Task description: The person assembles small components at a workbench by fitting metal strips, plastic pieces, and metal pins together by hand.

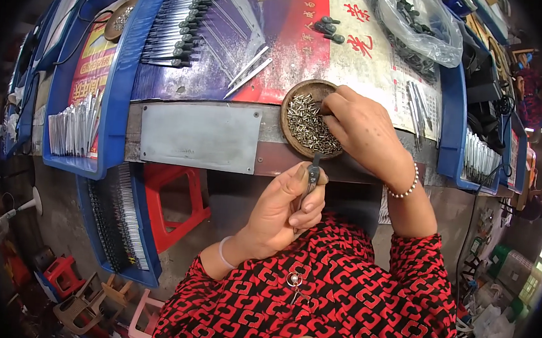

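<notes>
My left hand [284, 207] is closed around a small dark grey piece with a rounded head [313, 172], held upright just in front of the table edge; its lower part is hidden by my fingers. Over a round wooden bowl [285, 116], my right hand [363, 128] has its fingertips pinched together at the right side of the rim. What those fingertips hold, if anything, is hidden. Many small metal rivet-like pins [312, 125] fill the bowl.
Slim metal strips with dark ends [177, 27] lie in rows at the back left, and loose strips [249, 73] near the middle. A clear bag of dark parts [419, 28] sits back right. Blue trays [116, 95] flank the table; a red stool [155, 211] stands below.
</notes>
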{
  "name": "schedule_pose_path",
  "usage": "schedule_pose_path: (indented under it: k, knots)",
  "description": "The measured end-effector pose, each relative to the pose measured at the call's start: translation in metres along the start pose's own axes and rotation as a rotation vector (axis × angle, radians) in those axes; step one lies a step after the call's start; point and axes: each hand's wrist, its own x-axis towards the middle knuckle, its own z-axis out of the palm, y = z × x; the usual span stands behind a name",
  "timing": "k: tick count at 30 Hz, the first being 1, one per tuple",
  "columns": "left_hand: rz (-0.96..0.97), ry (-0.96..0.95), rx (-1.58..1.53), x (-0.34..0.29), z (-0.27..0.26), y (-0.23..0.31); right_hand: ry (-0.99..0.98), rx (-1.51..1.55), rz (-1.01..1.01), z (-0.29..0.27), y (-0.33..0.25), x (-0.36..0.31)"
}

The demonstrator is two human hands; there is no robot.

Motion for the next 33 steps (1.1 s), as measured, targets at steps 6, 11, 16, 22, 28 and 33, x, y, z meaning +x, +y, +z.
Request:
schedule_pose_path:
  k: [6, 11, 16, 22, 28, 33]
  knots:
    - [-0.005, -0.011, -0.023, 0.001, -0.005, 0.002, -0.203, -0.173, -0.102, -0.003, 0.010, 0.023]
    - [0.003, 0.008, 0.016, -0.001, -0.004, 0.009, -0.204, -0.028, -0.129, -0.008, 0.009, 0.024]
    - [0.061, 0.067, -0.030, 0.000, -0.008, 0.012, -0.075, 0.798, 0.147, -0.026, -0.011, -0.009]
    - [0.043, -0.001, -0.085, 0.009, -0.008, 0.009, 0.083, 1.056, 0.036, 0.003, -0.027, -0.025]
    - [0.056, -0.004, -0.074, 0.010, -0.005, 0.007, 0.187, 0.782, -0.114, 0.005, -0.030, -0.026]
    - [0.108, 0.086, 0.001, 0.011, 0.002, 0.007, 0.257, 0.545, -0.214, 0.011, -0.029, -0.029]
